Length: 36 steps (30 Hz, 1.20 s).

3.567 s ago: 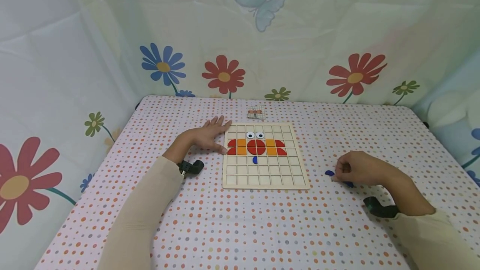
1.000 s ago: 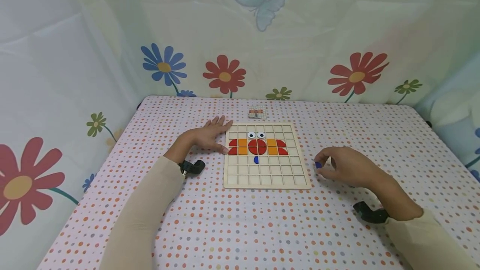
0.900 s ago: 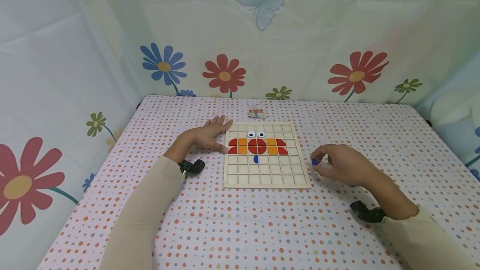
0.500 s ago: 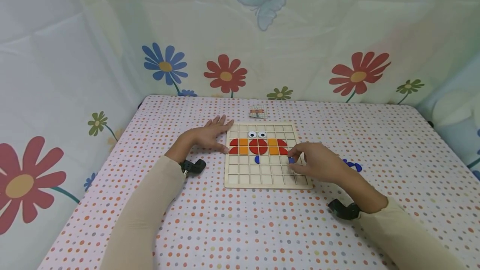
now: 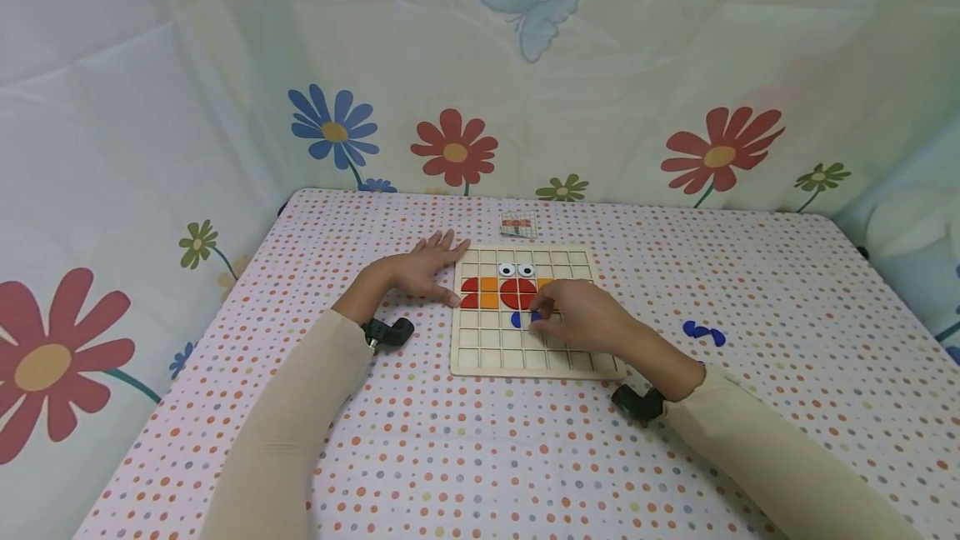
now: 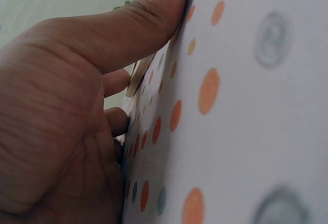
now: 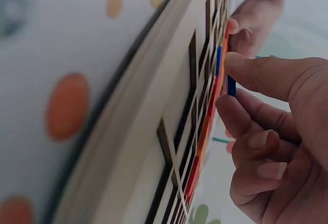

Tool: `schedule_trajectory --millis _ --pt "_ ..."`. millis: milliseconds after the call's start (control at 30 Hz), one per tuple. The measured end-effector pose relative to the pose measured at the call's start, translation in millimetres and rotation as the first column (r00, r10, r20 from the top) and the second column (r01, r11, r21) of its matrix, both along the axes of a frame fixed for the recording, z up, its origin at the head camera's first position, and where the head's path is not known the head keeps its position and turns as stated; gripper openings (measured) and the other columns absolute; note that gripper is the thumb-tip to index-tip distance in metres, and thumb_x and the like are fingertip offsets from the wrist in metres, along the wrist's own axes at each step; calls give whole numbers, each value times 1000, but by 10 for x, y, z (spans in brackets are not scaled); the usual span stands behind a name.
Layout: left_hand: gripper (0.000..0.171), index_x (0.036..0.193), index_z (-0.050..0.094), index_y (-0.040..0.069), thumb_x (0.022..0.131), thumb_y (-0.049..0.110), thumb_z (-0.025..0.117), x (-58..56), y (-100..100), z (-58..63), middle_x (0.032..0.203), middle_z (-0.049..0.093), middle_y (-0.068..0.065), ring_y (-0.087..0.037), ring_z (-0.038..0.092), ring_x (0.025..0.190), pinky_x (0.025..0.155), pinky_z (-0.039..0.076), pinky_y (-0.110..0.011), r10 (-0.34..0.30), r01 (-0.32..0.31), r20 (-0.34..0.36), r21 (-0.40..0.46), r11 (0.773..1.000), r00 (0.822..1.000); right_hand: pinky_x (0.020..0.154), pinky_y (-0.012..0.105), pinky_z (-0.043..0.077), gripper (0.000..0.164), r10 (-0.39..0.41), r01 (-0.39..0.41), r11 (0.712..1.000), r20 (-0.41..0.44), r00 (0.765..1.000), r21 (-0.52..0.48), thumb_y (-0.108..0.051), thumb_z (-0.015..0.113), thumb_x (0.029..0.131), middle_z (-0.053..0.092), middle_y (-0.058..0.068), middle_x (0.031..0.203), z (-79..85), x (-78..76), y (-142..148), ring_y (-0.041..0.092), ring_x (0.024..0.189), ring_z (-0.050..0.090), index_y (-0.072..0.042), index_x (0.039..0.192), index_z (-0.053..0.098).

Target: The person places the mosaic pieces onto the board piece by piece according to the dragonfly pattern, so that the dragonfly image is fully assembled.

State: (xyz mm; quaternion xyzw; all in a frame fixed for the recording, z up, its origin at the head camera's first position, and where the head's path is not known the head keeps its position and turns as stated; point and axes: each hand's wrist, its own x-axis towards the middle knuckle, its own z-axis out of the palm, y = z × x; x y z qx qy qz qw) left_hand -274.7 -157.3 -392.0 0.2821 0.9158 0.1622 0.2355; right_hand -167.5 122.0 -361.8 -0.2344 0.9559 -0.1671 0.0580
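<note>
A wooden grid board [image 5: 480, 362] lies on the table with red, orange and blue flat pieces and two googly-eye pieces [image 5: 517, 270] in its cells. My left hand [image 5: 422, 271] rests at the board's left edge, fingers spread, thumb touching the rim. Over the board's middle, my right hand [image 5: 585, 313] pinches a blue quarter-circle piece [image 7: 231, 85] between thumb and finger. Just left of it, another blue piece [image 5: 516, 320] sits in a cell below the red circle [image 5: 513, 293]. The right hand covers the red and orange pieces on that side of the board in the head view.
Several loose blue pieces [image 5: 701, 331] lie on the dotted tablecloth [image 5: 465, 457] right of the board. A small picture card [image 5: 519, 224] with a gridded pattern lies behind the board. A flowered curtain [image 5: 615, 65] hangs beyond the table.
My right hand picked up a blue piece from the right side of the table and carried it left over the board, beside the blue piece there. My left hand stayed in place.
</note>
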Motion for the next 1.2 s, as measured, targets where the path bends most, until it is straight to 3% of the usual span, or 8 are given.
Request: schedule_trajectory --millis 200,667,1033,1200 --pt "107 160 0 23 85 52 71 -4 10 5 166 -15 -10 -28 -19 153 124 -11 -48 -3 3 9 2 1000 1000 72 30 52 24 5 -6 1000 46 999 16 -28 78 85 68 -6 84 -24 -50 -56 9 78 62 -10 100 73" --pt "107 160 0 24 85 52 71 4 7 26 166 -14 -10 -28 -19 153 124 -11 -47 2 -2 10 -5 1000 1000 79 33 55 26 30 -32 999 54 998 25 -24 76 87 73 -1 94 -16 -82 -93 11 86 66 -8 107 74" --pt "107 160 0 24 85 51 72 4 -5 20 166 -15 -10 -28 -19 153 124 -11 -47 5 -5 13 -1 1000 1000 74 31 53 26 48 -49 999 23 999 22 -25 74 88 73 -1 92 -1 -53 -95 11 84 66 -11 109 72" --pt "107 160 0 24 85 50 72 1 -1 16 166 -15 -9 -28 -19 153 124 -11 -47 4 -4 8 -1 1000 1000 63 26 48 21 10 -10 1000 -13 1000 7 -29 70 91 71 -3 89 50 7 -52 11 76 60 -14 107 73"
